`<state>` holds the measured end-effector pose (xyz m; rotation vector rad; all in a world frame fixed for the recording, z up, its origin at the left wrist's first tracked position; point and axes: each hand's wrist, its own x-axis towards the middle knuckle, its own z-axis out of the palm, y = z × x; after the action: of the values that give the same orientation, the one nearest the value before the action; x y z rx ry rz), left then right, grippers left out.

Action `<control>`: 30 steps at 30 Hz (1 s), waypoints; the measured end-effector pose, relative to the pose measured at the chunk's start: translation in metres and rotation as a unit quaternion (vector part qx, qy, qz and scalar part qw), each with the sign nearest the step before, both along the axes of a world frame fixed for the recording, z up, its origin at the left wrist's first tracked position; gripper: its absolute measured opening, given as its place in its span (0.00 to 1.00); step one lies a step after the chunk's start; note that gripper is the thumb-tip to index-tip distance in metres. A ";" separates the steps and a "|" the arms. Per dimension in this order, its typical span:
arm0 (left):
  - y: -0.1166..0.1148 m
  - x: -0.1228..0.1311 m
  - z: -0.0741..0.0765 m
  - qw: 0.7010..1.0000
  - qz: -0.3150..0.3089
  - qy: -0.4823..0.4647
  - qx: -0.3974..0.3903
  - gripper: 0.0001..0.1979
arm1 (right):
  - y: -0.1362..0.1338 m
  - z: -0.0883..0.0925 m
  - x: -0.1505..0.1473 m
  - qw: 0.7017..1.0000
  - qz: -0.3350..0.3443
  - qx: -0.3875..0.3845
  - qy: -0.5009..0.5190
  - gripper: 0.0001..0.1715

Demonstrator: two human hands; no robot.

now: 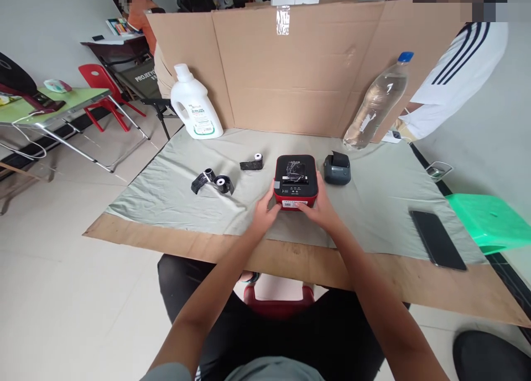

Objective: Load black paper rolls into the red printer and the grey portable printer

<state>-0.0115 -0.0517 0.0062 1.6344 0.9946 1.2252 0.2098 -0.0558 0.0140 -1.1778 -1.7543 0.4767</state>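
Observation:
A black-topped box with red sides [296, 176] stands on the grey cloth [174, 204]. My left hand [265, 208] grips its left side, and my right hand [321, 205] grips the right side, with the thumbs at its front face. Just right of the box sits a small dark printer-like device [337, 170] with a black strip sticking up. Left of the box lies a small roll with a black strip [252, 162]. Farther left are two more black rolls, one [203, 179] lying beside the other [224, 184].
A cardboard sheet [290, 77] stands along the back, with a white jug [197, 104] at left and a clear bottle [379, 102] at right. A black phone [437, 240] lies at right. Two people are beyond the cardboard. A green stool [489, 220] is off the right edge.

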 end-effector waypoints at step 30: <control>-0.011 0.005 0.003 0.940 0.137 0.222 0.218 0.24 | -0.018 -0.010 0.000 0.987 -0.071 0.133 -0.053 0.42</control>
<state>-0.0062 -0.0626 0.0089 2.2468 1.3301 1.3587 0.2102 -0.0739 0.0040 -1.1419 -1.7469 0.0914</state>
